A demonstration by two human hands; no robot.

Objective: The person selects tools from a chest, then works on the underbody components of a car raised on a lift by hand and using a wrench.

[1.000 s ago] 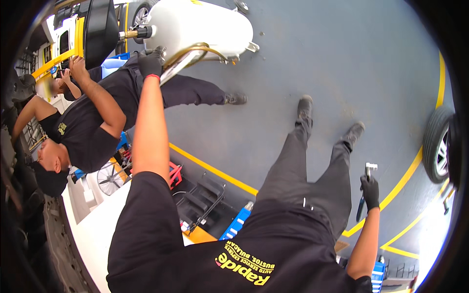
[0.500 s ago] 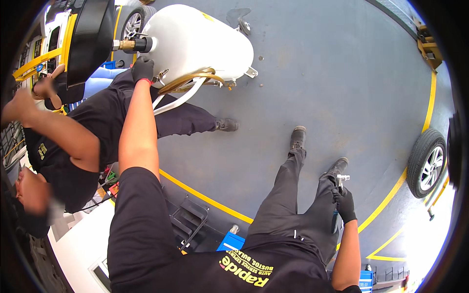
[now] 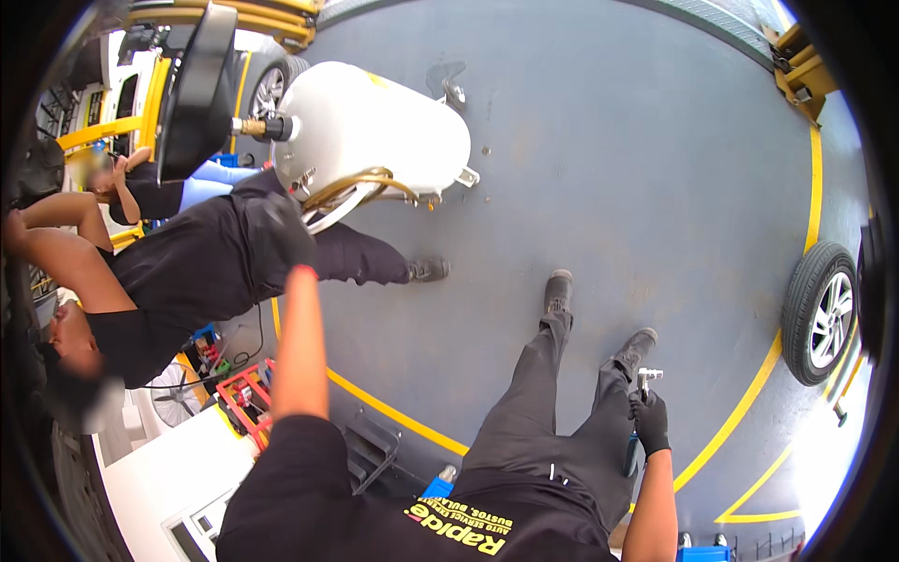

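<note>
My left hand point(image 3: 279, 234), in a dark glove, is smeared by motion, so its fingers do not show clearly. It is in front of a co-worker's dark trousers, just below the white tank point(image 3: 375, 126). That tank has a black pan point(image 3: 201, 94) at its left, joined by a brass valve point(image 3: 251, 127). A brown hose point(image 3: 361, 184) lies coiled along its side by a white handle point(image 3: 342, 211). By my right thigh, my gloved right hand point(image 3: 652, 423) is closed around a tool with a silver T-shaped metal head point(image 3: 647, 376); its lower part is hidden.
A co-worker point(image 3: 187, 262) stands close at the left, beside the tank, with another person point(image 3: 150, 187) beyond. A wheel point(image 3: 821, 314) stands at the right by the yellow floor line point(image 3: 730, 417). Yellow lift parts point(image 3: 805, 75) are at the far right. A red rack point(image 3: 245, 398) is at lower left.
My left hand has come off the tank's side and moved nearer to me. The tank and floor sit lower in view. My right hand still grips the tool; the co-worker's arms have moved.
</note>
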